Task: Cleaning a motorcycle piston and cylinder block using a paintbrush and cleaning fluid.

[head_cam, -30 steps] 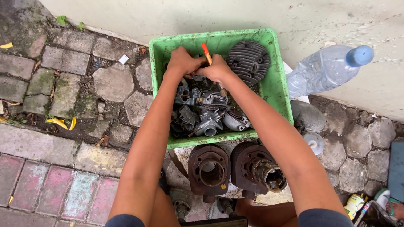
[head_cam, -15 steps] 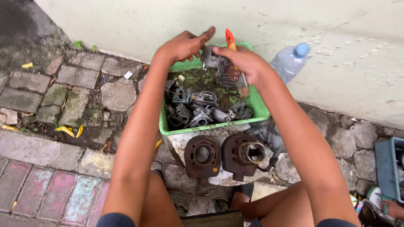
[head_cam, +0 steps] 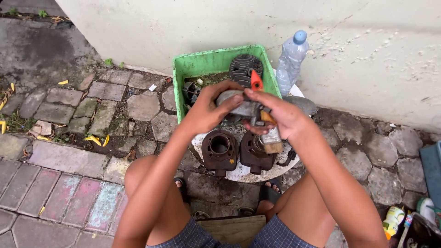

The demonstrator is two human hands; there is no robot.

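My left hand [head_cam: 209, 110] grips a grey metal engine part [head_cam: 239, 106] lifted up in front of me. My right hand [head_cam: 280, 115] touches the same part and holds a paintbrush [head_cam: 267, 131] with an orange handle tip and worn bristles pointing down. Behind the hands stands a green plastic crate [head_cam: 202, 62] with a dark finned cylinder head [head_cam: 245, 68] and other metal parts inside. Below the hands, two rusty brown engine cylinders [head_cam: 220, 149] sit side by side on a white round surface [head_cam: 239, 173].
A clear plastic bottle [head_cam: 290, 59] with a blue cap stands right of the crate against a pale wall. Cobbled and brick paving lies to the left. My knees and sandalled feet frame the white surface. Cans and a blue box edge [head_cam: 432, 170] are at the right.
Both hands have come out of the crate toward me with the grey metal part and the brush. The view has pulled back from the crate.
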